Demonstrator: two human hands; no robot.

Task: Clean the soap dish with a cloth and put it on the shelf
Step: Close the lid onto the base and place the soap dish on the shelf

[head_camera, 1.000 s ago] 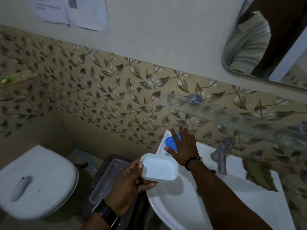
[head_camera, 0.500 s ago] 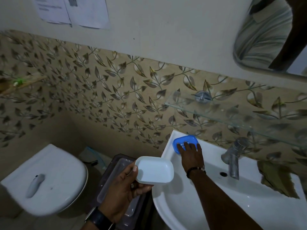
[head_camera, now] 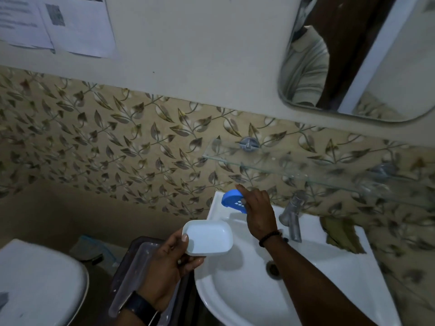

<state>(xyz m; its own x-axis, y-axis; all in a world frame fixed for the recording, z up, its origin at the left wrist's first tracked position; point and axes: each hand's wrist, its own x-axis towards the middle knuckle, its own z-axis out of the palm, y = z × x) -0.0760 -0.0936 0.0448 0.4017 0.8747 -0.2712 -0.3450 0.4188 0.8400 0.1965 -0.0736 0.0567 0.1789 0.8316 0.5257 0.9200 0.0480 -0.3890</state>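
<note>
Head view. White soap dish tray [head_camera: 208, 237]: clamped at its left edge by left hand [head_camera: 168, 271], thumb on rim, held above sink [head_camera: 249, 295] edge. Blue slotted insert [head_camera: 233, 200]: tilted up off sink's back left corner, pinched by right hand [head_camera: 259, 216]. Both likely light, rigid plastic, probably slick when wet; best gripped by rims. Glass shelf [head_camera: 270, 164] above tap [head_camera: 293, 217], bare. No cloth in sight.

The right hand [head_camera: 259, 215] covers half the blue tray [head_camera: 231, 200] (papers' [head_camera: 77, 27] print blurred).
</note>
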